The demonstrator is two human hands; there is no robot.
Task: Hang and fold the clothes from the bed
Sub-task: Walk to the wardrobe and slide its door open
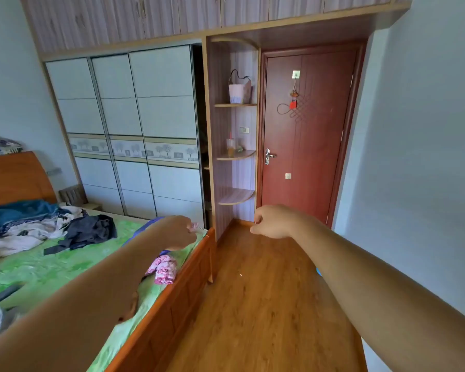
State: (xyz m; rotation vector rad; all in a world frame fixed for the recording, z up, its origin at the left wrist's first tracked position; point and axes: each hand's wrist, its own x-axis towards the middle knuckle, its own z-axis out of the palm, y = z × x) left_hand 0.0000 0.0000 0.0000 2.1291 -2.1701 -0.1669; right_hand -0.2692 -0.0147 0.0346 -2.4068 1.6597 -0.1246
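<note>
Listing as we find it: left hand [177,233] clenched on a pink floral garment [163,268], which dangles below the wrist over the foot of the bed [172,304]. Right hand [270,222] out over the floor [253,304], fingers curled; whether it holds anything we cannot tell. Pile [38,226] of clothes lies on the bed near the headboard [14,178].
</note>
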